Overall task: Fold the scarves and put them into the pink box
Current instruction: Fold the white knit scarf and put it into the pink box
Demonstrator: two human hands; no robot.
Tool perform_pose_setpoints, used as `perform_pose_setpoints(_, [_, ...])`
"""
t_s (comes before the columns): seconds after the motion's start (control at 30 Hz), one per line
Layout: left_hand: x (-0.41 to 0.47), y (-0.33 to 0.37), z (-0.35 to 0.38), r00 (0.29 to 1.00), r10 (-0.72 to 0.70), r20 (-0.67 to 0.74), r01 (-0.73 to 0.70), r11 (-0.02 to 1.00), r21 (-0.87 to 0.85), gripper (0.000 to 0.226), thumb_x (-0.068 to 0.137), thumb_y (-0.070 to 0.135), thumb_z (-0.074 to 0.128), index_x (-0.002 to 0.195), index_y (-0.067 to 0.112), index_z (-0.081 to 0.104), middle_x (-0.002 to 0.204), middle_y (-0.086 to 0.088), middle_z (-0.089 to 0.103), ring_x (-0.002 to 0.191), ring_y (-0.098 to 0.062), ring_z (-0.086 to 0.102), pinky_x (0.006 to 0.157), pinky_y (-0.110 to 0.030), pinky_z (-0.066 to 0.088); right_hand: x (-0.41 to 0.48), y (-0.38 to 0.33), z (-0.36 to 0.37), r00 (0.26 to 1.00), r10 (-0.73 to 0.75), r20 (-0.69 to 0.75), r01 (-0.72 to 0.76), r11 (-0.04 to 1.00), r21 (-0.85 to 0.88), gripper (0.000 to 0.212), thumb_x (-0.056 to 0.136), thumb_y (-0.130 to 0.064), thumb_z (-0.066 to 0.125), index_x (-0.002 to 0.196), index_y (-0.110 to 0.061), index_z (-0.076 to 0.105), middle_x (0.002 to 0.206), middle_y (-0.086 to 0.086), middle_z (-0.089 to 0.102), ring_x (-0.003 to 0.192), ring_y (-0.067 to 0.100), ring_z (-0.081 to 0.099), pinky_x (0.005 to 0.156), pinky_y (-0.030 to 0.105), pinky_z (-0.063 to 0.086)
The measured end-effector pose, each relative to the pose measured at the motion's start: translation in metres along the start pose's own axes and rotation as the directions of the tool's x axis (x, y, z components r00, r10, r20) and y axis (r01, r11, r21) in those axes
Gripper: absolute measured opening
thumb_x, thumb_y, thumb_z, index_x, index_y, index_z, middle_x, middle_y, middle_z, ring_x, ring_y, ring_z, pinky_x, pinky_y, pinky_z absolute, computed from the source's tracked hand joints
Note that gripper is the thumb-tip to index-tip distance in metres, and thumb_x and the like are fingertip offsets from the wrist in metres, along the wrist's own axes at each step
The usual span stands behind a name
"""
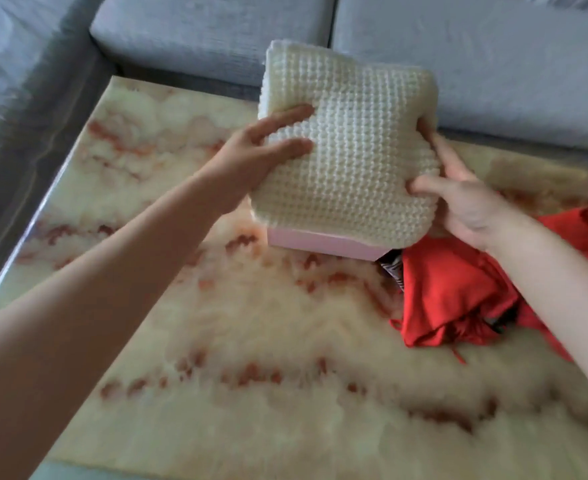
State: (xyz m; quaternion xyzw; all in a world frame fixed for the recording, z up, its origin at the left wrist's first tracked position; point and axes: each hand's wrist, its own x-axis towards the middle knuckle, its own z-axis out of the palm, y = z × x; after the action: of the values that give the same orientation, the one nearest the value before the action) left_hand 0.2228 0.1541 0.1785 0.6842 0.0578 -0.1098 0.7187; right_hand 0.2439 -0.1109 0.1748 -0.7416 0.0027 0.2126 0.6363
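The fingers (294,114) of the left hand (251,157) lie spread on the near face of a folded cream scarf (351,143) at its left edge. Two digits press into the knit and the rest are hidden behind it, so the hand is clamped on the cloth. On the other side the right hand (472,209) pinches the scarf's right edge, with the thumb (424,187) dug into the front and the other fingers tucked behind. Held between the two hands, the scarf is a thick, squarish bundle tilted with its face toward the camera.

Its lower edge hangs directly over the pink box (320,242), covering all of it but the near wall. It cannot be told whether the scarf touches the box.

Just right of the box, a red scarf (459,296) lies crumpled and unfolded under the right wrist, and a bit of striped cloth (393,271) peeks out between it and the box's corner. Everything sits on a cream tabletop (216,341) with rust-coloured veining. A grey sofa (459,64) runs along the tabletop's far and left sides.
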Motion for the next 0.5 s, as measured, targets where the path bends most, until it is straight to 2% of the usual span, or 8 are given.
perform_pose_setpoints(0.13, [0.074, -0.008, 0.011, 0.996, 0.07, -0.062, -0.069, 0.997, 0.015, 0.041, 0.08, 0.019, 0.073, 0.116, 0.034, 0.063, 0.125, 0.006, 0.059, 0.111, -0.013, 0.061, 0.095, -0.031, 0.05, 0.063, -0.003, -0.024, 0.995, -0.042, -0.085, 0.041, 0.999, -0.012, 0.086, 0.064, -0.004, 0.055, 0.139, -0.043, 0.037, 0.133, -0.009, 0.054, 0.117, 0.011, 0.055, 0.087, 0.024, 0.047])
perform_pose_setpoints(0.2, [0.1, -0.027, 0.015, 0.992, 0.038, -0.119, -0.03, 0.997, 0.066, 0.042, 0.08, 0.019, 0.073, 0.117, 0.035, 0.063, 0.123, 0.003, 0.06, 0.105, -0.013, 0.063, 0.094, -0.031, 0.051, 0.088, 0.013, -0.022, 0.991, -0.026, -0.133, 0.018, 0.998, -0.057, 0.089, 0.061, -0.006, 0.055, 0.141, -0.039, 0.036, 0.131, -0.006, 0.055, 0.115, 0.012, 0.056, 0.085, 0.023, 0.047])
perform_pose_setpoints(0.27, [0.117, -0.053, 0.019, 0.99, -0.019, -0.136, 0.037, 0.991, 0.13, 0.043, 0.082, 0.018, 0.07, 0.122, 0.032, 0.06, 0.122, -0.001, 0.061, 0.093, -0.012, 0.063, 0.092, -0.029, 0.052, 0.106, 0.041, -0.017, 0.983, 0.023, -0.181, -0.039, 0.996, -0.082, 0.092, 0.057, -0.008, 0.054, 0.144, -0.033, 0.035, 0.127, -0.002, 0.057, 0.107, 0.011, 0.058, 0.076, 0.018, 0.047])
perform_pose_setpoints(0.37, [0.132, -0.09, 0.026, 0.98, -0.08, -0.184, 0.12, 0.969, 0.216, 0.042, 0.086, 0.015, 0.066, 0.126, 0.025, 0.058, 0.098, 0.002, 0.062, 0.066, -0.003, 0.056, 0.075, -0.017, 0.05, 0.12, 0.084, -0.002, 0.973, 0.095, -0.208, -0.118, 0.988, -0.099, 0.084, 0.073, -0.003, 0.055, 0.147, -0.03, 0.028, 0.13, -0.001, 0.052, 0.097, 0.008, 0.055, 0.06, 0.006, 0.045])
perform_pose_setpoints(0.4, [0.135, -0.097, 0.029, 0.973, -0.074, -0.217, 0.126, 0.964, 0.235, 0.042, 0.086, 0.014, 0.065, 0.126, 0.025, 0.058, 0.092, 0.005, 0.06, 0.06, 0.0, 0.054, 0.066, -0.013, 0.049, 0.123, 0.092, 0.003, 0.969, 0.091, -0.229, -0.128, 0.98, -0.151, 0.078, 0.08, 0.0, 0.052, 0.148, -0.029, 0.025, 0.134, -0.001, 0.049, 0.098, 0.01, 0.056, 0.06, 0.006, 0.046])
perform_pose_setpoints(0.43, [0.139, -0.103, 0.034, 0.968, -0.072, -0.241, 0.135, 0.957, 0.256, 0.042, 0.086, 0.013, 0.065, 0.125, 0.025, 0.058, 0.094, 0.004, 0.059, 0.061, -0.001, 0.056, 0.06, -0.011, 0.047, 0.126, 0.098, 0.007, 0.965, 0.067, -0.252, -0.127, 0.965, -0.228, 0.074, 0.085, 0.002, 0.049, 0.149, -0.026, 0.024, 0.138, 0.0, 0.047, 0.101, 0.013, 0.057, 0.067, 0.009, 0.048])
perform_pose_setpoints(0.47, [0.143, -0.108, 0.037, 0.965, -0.075, -0.252, 0.155, 0.937, 0.313, 0.042, 0.085, 0.013, 0.065, 0.124, 0.027, 0.059, 0.106, 0.0, 0.057, 0.073, -0.007, 0.062, 0.062, -0.011, 0.048, 0.128, 0.103, 0.011, 0.963, 0.033, -0.267, -0.123, 0.937, -0.326, 0.071, 0.087, 0.001, 0.047, 0.149, -0.023, 0.025, 0.143, 0.002, 0.044, 0.11, 0.016, 0.057, 0.079, 0.014, 0.049])
perform_pose_setpoints(0.5, [0.147, -0.113, 0.04, 0.962, -0.08, -0.261, 0.189, 0.884, 0.427, 0.045, 0.083, 0.015, 0.064, 0.125, 0.029, 0.058, 0.122, -0.006, 0.05, 0.093, -0.017, 0.062, 0.074, -0.016, 0.051, 0.128, 0.105, 0.013, 0.964, 0.011, -0.267, -0.131, 0.889, -0.438, 0.067, 0.088, -0.001, 0.047, 0.149, -0.02, 0.026, 0.149, 0.005, 0.036, 0.121, 0.02, 0.052, 0.092, 0.019, 0.045])
